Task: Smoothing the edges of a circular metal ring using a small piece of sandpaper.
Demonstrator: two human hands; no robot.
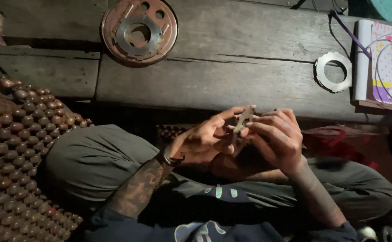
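I sit with my knees spread in grey trousers (93, 166), and both my hands meet above my lap, just short of the near edge of the wooden bench (249, 67). My left hand (202, 139) has its grip closed on a small flat metal piece (243, 121), thumb and fingertips pinching its lower part so that it stands tilted between my hands. My right hand (278, 141) is also grasping that piece, its fingers curled over the upper right side and touching the fingers of my left. The light is dim, so I cannot tell the exact shape of the piece beyond a pale, narrow plate. A dark band (172, 160) circles my left wrist, and a tattoo runs along that forearm.

On the bench, toward its far left part, lies a round rust-coloured metal plate (115, 18) with holes, and a grey metal ring with lugs (125, 31) rests inside it. Toward the right end of the bench lies a separate pale toothed ring (322, 74), well apart from the plate. Just beside that ring, at the right edge, sits a notebook with a pink patterned cover (390, 62), with a thin wire looped over it. To my left a wooden bead mat (12, 152) spreads beside my left knee.
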